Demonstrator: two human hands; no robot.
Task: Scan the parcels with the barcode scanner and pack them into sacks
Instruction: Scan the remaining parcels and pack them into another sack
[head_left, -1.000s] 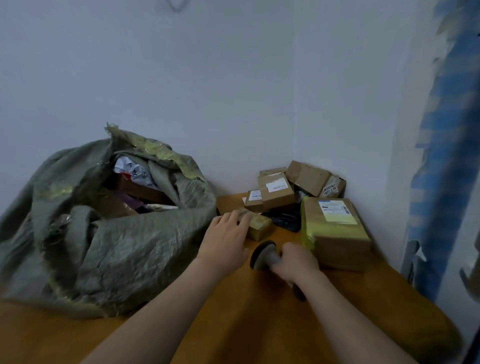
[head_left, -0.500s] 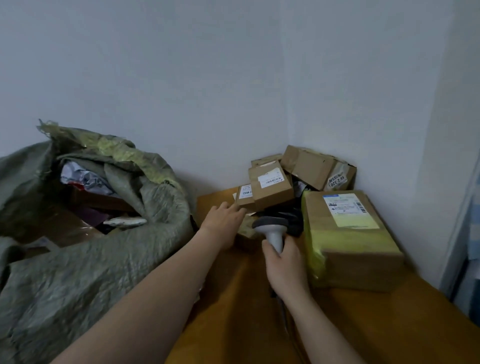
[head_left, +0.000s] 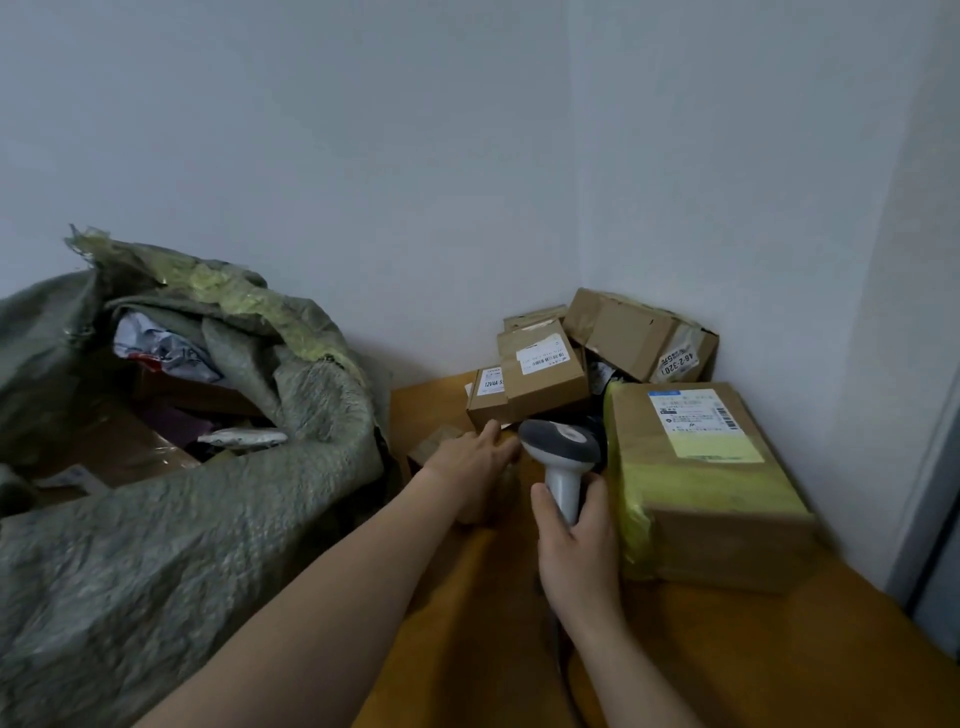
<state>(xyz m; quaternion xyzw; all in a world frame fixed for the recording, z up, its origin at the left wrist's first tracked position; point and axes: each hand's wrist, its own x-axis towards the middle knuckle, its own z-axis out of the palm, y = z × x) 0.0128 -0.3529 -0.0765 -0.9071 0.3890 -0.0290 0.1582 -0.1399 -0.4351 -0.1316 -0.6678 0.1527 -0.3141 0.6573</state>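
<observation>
My right hand (head_left: 576, 556) grips the handle of a grey barcode scanner (head_left: 561, 441), whose head points away from me at the pile of parcels. My left hand (head_left: 470, 465) lies over a small brown parcel (head_left: 431, 444) on the table and wraps round it; most of that parcel is hidden under the hand. Just behind it are small cardboard boxes (head_left: 540, 371) with white barcode labels. A big green woven sack (head_left: 208, 545) lies open at the left with several parcels inside.
A large box (head_left: 696, 467) with yellow tape and a label sits right of the scanner, against the wall. Another taped box (head_left: 634, 338) leans in the corner. All stand on an orange wooden table (head_left: 727, 654); the scanner cable trails toward me.
The scanner has swung upright, its head now aimed at the boxes. My left hand has closed down over the small parcel. The view has shifted right and closer to the corner.
</observation>
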